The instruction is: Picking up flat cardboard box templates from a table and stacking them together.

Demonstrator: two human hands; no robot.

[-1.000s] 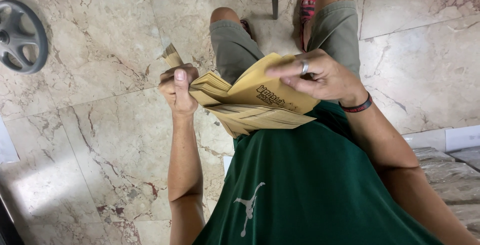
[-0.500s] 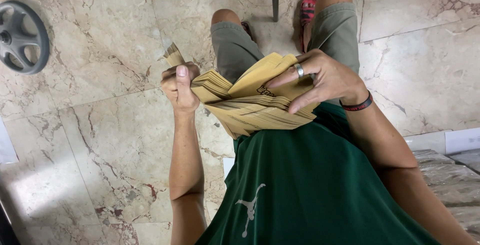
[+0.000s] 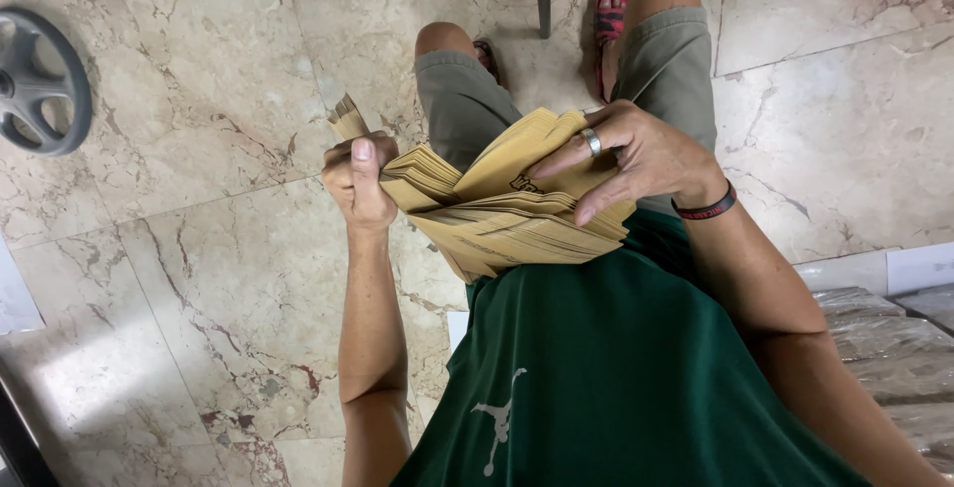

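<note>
Paper-bag stack (image 3: 507, 219) — tan, flat, fanned

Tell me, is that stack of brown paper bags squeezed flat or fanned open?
Fanned open: the stack of paper bags splays apart between the left hand and right hand.
</note>
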